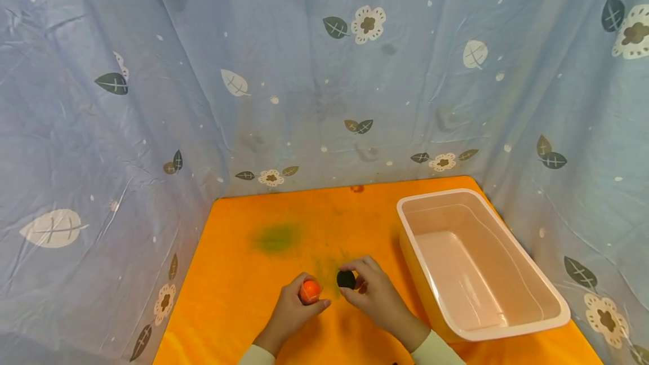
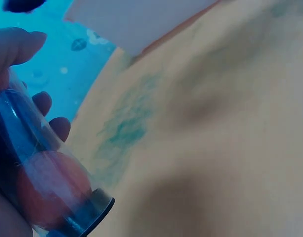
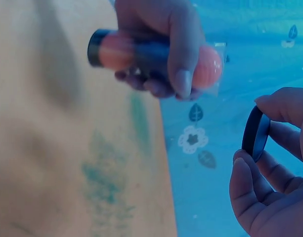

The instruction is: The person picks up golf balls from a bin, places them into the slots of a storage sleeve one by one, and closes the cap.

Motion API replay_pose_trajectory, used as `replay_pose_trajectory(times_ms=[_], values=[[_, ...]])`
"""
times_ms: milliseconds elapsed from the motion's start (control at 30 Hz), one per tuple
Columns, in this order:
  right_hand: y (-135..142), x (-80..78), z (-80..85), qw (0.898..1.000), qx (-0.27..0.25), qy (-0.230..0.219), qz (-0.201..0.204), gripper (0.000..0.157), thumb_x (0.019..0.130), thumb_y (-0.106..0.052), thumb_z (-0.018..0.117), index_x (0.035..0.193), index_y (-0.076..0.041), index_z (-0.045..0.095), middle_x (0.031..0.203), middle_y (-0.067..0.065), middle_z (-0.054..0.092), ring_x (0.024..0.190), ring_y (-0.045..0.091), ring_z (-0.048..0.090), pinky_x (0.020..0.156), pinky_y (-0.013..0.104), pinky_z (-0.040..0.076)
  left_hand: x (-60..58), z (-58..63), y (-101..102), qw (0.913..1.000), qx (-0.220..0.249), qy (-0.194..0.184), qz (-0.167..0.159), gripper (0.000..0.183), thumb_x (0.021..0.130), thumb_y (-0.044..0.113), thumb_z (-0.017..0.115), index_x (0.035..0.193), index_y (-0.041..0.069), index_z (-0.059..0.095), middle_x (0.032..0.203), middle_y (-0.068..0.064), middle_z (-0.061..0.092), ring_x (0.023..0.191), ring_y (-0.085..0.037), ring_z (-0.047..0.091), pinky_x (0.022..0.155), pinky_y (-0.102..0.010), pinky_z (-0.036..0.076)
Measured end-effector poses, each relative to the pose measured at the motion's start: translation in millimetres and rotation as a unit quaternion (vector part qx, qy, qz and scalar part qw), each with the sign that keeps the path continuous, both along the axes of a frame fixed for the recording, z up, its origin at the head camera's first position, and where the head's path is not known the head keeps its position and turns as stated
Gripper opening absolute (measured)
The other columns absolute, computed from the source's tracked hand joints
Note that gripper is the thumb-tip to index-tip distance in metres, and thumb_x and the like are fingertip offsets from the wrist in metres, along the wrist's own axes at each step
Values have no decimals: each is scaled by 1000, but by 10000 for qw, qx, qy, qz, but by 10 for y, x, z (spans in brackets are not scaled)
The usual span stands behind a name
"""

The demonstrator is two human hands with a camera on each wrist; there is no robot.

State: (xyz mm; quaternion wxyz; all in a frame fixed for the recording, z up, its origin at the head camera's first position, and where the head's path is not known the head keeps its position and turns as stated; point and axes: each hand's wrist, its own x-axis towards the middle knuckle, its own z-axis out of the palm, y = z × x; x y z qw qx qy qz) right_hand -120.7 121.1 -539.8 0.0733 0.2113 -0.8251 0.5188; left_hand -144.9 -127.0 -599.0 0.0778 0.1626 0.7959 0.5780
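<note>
My left hand (image 1: 290,310) grips a clear plastic tube (image 3: 156,57) with its fingers wrapped round the middle. Inside the tube an orange ball (image 1: 310,292) shows at the uncapped end, and a second orange ball (image 2: 53,187) lies by the black-capped end. Something dark blue shows between them, partly covered by the fingers. A short distance to the right, my right hand (image 1: 381,302) pinches a round black lid (image 3: 256,132) on edge between thumb and fingertips. The lid is apart from the tube, and both are held above the table.
A deep pale-pink plastic bin (image 1: 430,263) stands on the right side of the orange-covered table (image 1: 228,275). Green stains (image 1: 278,237) mark the cover. A blue curtain (image 1: 304,72) printed with leaves and flowers encloses the back and both sides.
</note>
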Motion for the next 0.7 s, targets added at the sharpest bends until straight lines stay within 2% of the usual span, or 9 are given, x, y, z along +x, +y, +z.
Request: replay_pose_trajectory(times_ms=[167,400,600,700], values=[[-28,14,88,9996,-240,48,149,37,98,-6,84,130,-19,70,118,1,59,85,14,61,75,30,59,-5,56,122,9995,120,215,-208,37,92,21,92,116,8,67,99,-12,72,82,-16,67,73,-31,58],[-57,33,178,9978,-559,-252,265,33,102,-15,82,132,-12,70,122,2,64,91,16,66,80,33,60,5,118,275,9968,331,406,-604,32,91,16,92,113,18,69,100,1,74,83,-13,66,74,-29,57],[-39,45,205,9971,-480,-542,252,32,101,-16,82,131,-15,71,126,2,67,91,16,67,76,36,60,23,134,340,9951,370,565,-723,33,92,15,91,116,19,69,101,3,73,84,-12,67,74,-29,58],[-27,40,193,9975,-337,-549,290,31,101,-17,83,130,-17,71,125,0,68,90,15,67,76,35,60,16,123,354,9940,415,636,-791,36,92,11,90,121,16,70,103,0,75,84,-12,68,74,-29,59]])
